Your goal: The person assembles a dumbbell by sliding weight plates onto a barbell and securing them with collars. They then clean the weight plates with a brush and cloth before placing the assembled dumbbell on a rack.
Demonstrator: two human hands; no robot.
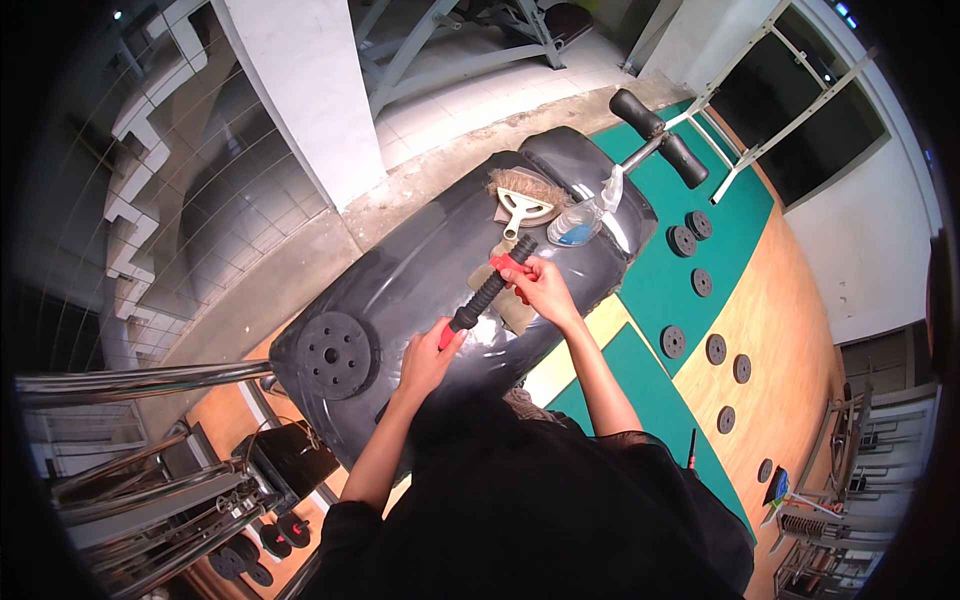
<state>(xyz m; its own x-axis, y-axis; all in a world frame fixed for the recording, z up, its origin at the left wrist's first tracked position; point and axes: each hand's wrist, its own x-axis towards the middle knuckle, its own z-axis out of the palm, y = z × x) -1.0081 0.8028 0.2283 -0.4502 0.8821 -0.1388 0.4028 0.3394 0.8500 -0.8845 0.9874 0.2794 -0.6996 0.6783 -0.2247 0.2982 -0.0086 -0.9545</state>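
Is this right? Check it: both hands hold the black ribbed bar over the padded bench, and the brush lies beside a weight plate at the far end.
Not quite. In the head view the brush lies beside a spray bottle, not a plate. Both hands, left hand and right hand, do hold the ribbed bar over the bench.

We note a short bar [490,287] with a black ribbed grip and red fittings at both ends. It lies slantwise over the black padded bench [420,290], its upper end toward the far right, its lower end toward the near left. The left hand [428,357] closes around the lower red end; the right hand [540,285] pinches the upper red fitting near the black end knob. Under the bar's upper half we see a tan cloth [512,312] spread flat on the bench, touching the right hand. The grip looks straight and intact.
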